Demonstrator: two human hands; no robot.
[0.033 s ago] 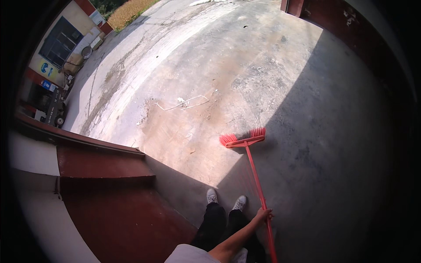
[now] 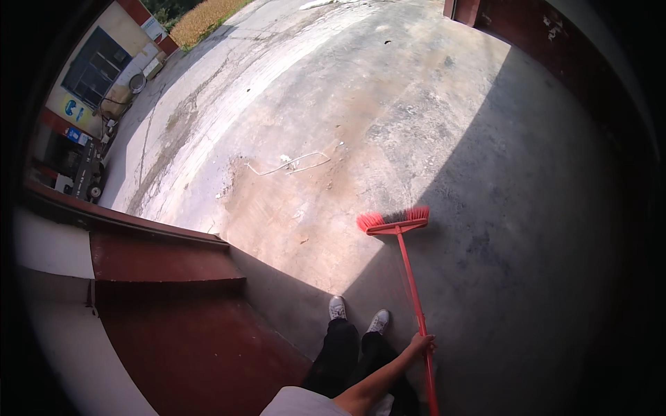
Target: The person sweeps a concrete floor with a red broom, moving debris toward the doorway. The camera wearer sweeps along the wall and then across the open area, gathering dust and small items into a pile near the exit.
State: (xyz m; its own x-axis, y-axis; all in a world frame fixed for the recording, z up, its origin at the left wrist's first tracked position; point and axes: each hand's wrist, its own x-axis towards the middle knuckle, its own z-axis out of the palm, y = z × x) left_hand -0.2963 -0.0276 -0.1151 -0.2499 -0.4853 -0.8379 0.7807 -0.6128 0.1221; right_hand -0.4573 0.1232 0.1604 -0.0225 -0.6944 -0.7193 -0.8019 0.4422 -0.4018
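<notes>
A broom [image 2: 413, 291] with a long red handle slants across the concrete floor ahead of me. Its head [image 2: 397, 227] carries red bristles at both ends and dark grey ones in the middle. Reaching across in front of my legs, my left hand [image 2: 422, 343] is wrapped round the lower part of the handle. The handle's top end runs out of the picture at the lower edge. My right hand does not show. The broom head lies along the border between sunlight and shade; whether its bristles touch the floor, I cannot tell.
Bent white strips [image 2: 291, 165] and small debris lie on the dusty, sunlit concrete [image 2: 277, 222]. A dark red step [image 2: 166, 256] and a white wall [image 2: 48, 243] stand at my left. Dark red door framing [image 2: 465, 10] rises at the far right. My white shoes [image 2: 337, 307] are below the broom head.
The broom head has shifted slightly to the right and a little nearer to me. My left hand has moved slightly right with the handle, keeping its grip.
</notes>
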